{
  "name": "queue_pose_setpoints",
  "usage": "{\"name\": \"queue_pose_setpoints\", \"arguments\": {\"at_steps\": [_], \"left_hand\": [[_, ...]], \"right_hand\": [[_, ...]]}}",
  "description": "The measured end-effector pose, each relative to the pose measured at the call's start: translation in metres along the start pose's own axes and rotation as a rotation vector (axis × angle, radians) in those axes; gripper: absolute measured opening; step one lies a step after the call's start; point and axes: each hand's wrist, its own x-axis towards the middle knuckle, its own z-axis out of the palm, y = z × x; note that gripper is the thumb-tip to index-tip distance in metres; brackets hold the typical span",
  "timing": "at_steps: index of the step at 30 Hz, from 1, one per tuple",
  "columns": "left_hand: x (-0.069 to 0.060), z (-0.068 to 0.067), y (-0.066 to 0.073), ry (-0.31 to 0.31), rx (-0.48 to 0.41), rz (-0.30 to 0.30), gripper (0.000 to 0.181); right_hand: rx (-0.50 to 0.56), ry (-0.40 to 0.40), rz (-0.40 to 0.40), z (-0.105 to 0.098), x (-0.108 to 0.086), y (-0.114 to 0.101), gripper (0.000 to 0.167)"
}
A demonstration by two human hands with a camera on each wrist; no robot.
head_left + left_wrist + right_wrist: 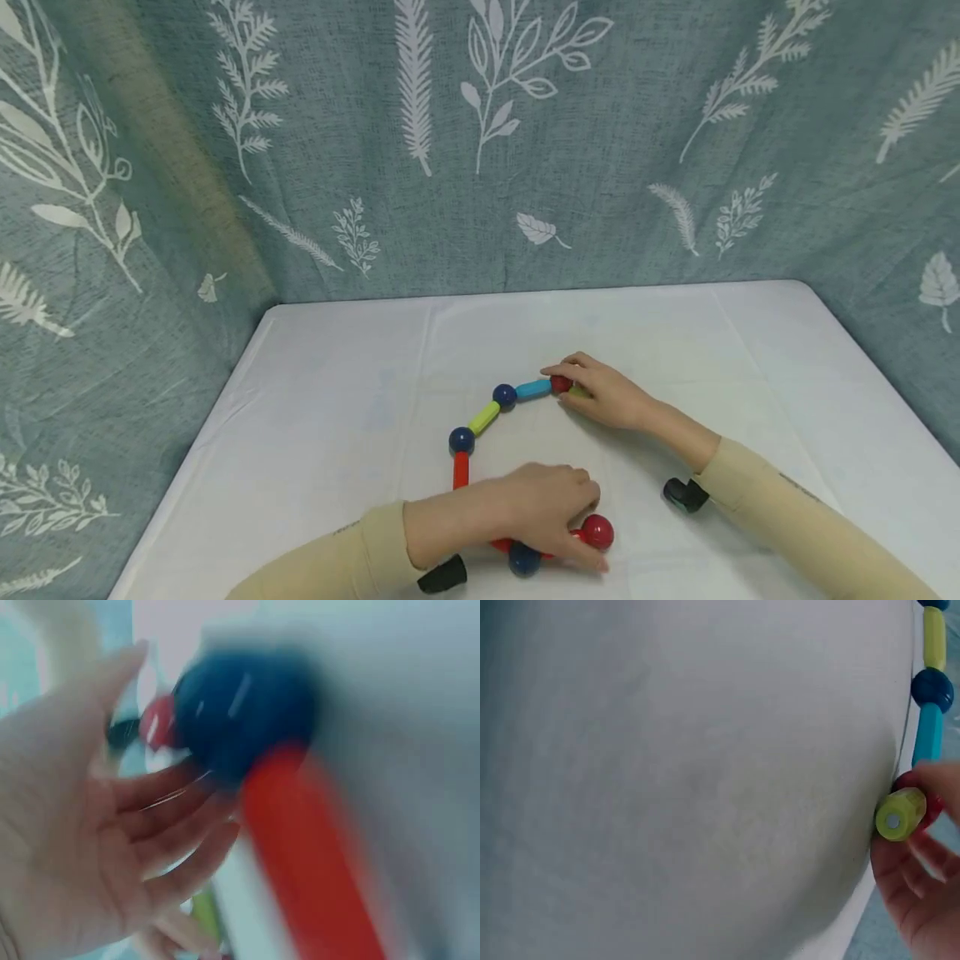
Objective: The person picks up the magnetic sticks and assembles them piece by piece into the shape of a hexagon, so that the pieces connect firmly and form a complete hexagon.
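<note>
A chain of magnetic rods and balls curves across the white table. In the head view it runs from a red ball [561, 383] through a blue rod [533, 389], a navy ball [505, 396], a yellow-green rod [484, 418], another navy ball [462, 440] and a red rod [461, 469], then under my left forearm. My right hand [609, 393] grips the far red ball, from which a yellow-green rod [901, 814] sticks out. My left hand [546, 502] hovers over the near end, fingers loosely spread, beside a navy ball [524, 559] and a red ball [597, 531].
The white-covered table [345, 367] ends at a teal leaf-print curtain [450, 233] at the back and sides. A dark wrist camera [686, 495] shows at the right sleeve, another dark device [442, 575] at the left. The left wrist view is blurred.
</note>
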Motion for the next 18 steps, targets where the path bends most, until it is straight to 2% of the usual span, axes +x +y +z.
{"name": "queue_pose_setpoints", "arguments": {"at_steps": [2,4,7,9,11,14,16,18], "left_hand": [[-0.001,0.009,0.006,0.003,0.075,0.033,0.05],[-0.004,0.013,0.004,0.054,0.17,0.065,0.044],[-0.012,0.012,-0.012,0.133,0.266,0.093,0.034],[-0.02,0.009,-0.027,0.176,0.284,0.08,0.031],[-0.029,0.008,-0.041,0.211,0.238,0.045,0.033],[-0.039,0.011,-0.056,0.272,0.091,-0.006,0.037],[-0.04,0.016,-0.061,0.317,0.016,-0.028,0.04],[-0.038,0.02,-0.061,0.362,-0.02,-0.047,0.04]], "right_hand": [[-0.045,0.02,0.032,-0.001,-0.001,0.0,0.038],[-0.087,0.045,0.12,-0.006,-0.005,0.001,0.033],[-0.158,0.06,0.271,-0.016,-0.014,0.005,0.03],[-0.198,0.054,0.288,-0.023,-0.022,0.01,0.033],[-0.206,0.026,0.2,-0.03,-0.032,0.016,0.035],[-0.209,-0.023,-0.049,-0.037,-0.047,0.024,0.037],[-0.228,-0.049,-0.192,-0.039,-0.055,0.028,0.039],[-0.264,-0.04,-0.265,-0.037,-0.058,0.028,0.035]]}}
